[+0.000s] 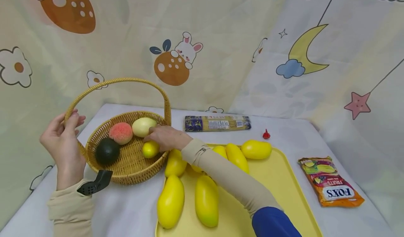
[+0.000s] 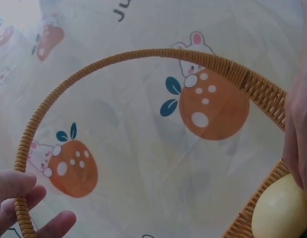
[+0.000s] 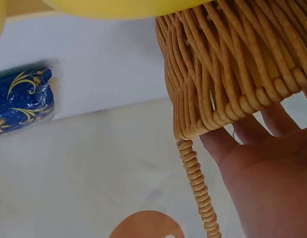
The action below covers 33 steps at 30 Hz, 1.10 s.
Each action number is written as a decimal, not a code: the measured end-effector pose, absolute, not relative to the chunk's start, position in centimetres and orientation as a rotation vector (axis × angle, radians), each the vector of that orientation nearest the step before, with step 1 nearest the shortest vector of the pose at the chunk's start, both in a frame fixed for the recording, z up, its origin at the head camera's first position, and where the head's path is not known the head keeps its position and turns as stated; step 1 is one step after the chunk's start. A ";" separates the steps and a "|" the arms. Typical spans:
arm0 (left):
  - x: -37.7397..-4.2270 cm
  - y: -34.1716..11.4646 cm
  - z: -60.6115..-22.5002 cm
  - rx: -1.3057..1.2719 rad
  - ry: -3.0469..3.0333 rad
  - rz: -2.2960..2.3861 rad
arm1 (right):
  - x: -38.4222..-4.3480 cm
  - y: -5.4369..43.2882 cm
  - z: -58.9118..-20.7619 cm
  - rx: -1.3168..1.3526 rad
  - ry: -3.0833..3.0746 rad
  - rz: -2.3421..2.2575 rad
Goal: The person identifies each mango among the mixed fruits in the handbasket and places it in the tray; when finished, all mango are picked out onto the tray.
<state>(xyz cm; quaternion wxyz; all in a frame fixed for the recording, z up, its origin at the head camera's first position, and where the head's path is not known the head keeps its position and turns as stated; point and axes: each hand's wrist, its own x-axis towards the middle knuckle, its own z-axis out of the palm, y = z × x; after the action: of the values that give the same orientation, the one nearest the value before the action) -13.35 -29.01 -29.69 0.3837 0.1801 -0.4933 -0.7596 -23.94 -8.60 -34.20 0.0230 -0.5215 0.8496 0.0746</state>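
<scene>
My left hand (image 1: pixel 64 144) grips the left side of the handle (image 1: pixel 121 80) of a wicker basket (image 1: pixel 126 179), thumb and fingers around the wrapped cane. My right hand (image 1: pixel 165 137) reaches over the basket's right rim and holds a yellow fruit (image 1: pixel 150 149) low inside. Its fingertips overlap a pale green-yellow fruit (image 1: pixel 143 126). Beside that lie a pink-red peach (image 1: pixel 121 133) and a dark, avocado-like fruit (image 1: pixel 107 151). In the right wrist view the palm (image 3: pixel 272 168) is at the basket's rim, the fingertips hidden behind the weave.
A yellow tray (image 1: pixel 268 195) with several yellow mangoes (image 1: pixel 206 200) lies under my right forearm, against the basket's right side. Behind it rest a packet of noodles (image 1: pixel 217 123) and a small red object (image 1: pixel 266 134). A FOX'S candy bag (image 1: pixel 331 182) lies at the right.
</scene>
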 end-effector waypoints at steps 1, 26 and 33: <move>-13.4 -29.0 -29.7 0.459 -1.258 -1.936 | -24.0 -8.5 -34.2 -1.627 2.634 0.221; -13.4 -29.1 -29.5 0.405 -1.184 -1.949 | -21.1 -1.7 -28.0 -1.880 2.723 0.011; -13.4 -29.0 -29.7 0.390 -1.172 -1.953 | -19.6 2.3 -28.6 -1.919 2.704 -0.022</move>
<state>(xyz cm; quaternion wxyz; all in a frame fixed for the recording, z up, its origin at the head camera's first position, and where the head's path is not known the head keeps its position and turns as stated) -13.40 -28.97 -29.65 0.4035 0.1546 -0.4641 -0.7732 -19.59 2.33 -28.65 -0.0869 -0.5767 0.8123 -0.0066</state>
